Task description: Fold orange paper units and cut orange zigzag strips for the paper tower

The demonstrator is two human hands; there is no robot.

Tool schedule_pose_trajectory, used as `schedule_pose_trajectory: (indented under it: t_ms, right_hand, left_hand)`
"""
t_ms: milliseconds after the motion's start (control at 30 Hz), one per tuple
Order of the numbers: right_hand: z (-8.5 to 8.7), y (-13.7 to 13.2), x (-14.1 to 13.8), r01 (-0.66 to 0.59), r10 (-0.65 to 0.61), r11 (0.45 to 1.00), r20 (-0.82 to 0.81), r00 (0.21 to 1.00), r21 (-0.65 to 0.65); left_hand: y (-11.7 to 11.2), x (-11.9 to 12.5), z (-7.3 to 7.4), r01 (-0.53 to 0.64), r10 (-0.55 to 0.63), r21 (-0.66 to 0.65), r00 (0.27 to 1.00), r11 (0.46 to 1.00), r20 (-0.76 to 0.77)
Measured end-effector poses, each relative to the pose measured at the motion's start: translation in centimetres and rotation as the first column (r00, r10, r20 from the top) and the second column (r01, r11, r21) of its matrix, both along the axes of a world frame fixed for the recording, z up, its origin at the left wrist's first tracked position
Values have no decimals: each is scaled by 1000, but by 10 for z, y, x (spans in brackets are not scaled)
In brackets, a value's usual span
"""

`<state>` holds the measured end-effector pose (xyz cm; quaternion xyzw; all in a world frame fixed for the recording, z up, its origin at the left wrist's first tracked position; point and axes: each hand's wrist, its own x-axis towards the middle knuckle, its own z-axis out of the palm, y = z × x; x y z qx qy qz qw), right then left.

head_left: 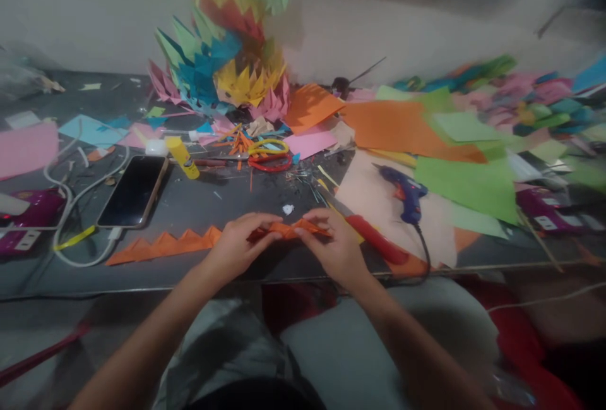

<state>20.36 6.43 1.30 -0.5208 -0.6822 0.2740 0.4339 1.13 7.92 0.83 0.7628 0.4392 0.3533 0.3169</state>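
A long orange folded paper strip [170,246] with a row of pointed peaks lies along the front of the dark table, its left part flat on the surface. My left hand [241,239] pinches the strip between thumb and fingers near its right part. Close beside it, my right hand [331,239] grips the same strip toward its right end, thumb and fingertips closed on the paper. Between the two hands a short piece of folded orange shows. Just beyond the fingertips is a small white scrap [288,209]. The fingers partly hide the folds.
Left of my hands lie a phone [134,192], a white cable [71,208] and a yellow glue stick [182,157]. A blue glue gun [404,192] and a red-handled tool [376,239] lie right. Behind stand colourful folded-paper pieces [227,69]; orange sheets [388,126] spread right.
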Motion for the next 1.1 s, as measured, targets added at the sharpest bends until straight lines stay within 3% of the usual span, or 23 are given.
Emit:
schedule_pose_trajectory:
  t_ms: [400, 733, 933, 1100]
  right_hand:
    - [-2, -5, -5, -52, 52, 999, -36, 998, 1]
    - [-1, -8, -7, -92, 90, 996, -95, 991, -16]
    - [2, -10, -6, -152, 153, 984, -2, 988, 94]
    - [3, -11, -5, -172, 175, 962, 3, 984, 213]
  left_hand:
    - [1, -7, -1, 121, -117, 74, 992, 990, -54]
    - [-3, -2, 5, 59, -60, -26, 997, 998, -53]
    - [-5, -1, 9, 57, -59, -37, 996, 998, -72]
    - [-1, -1, 11, 145, -133, 89, 983, 985, -126]
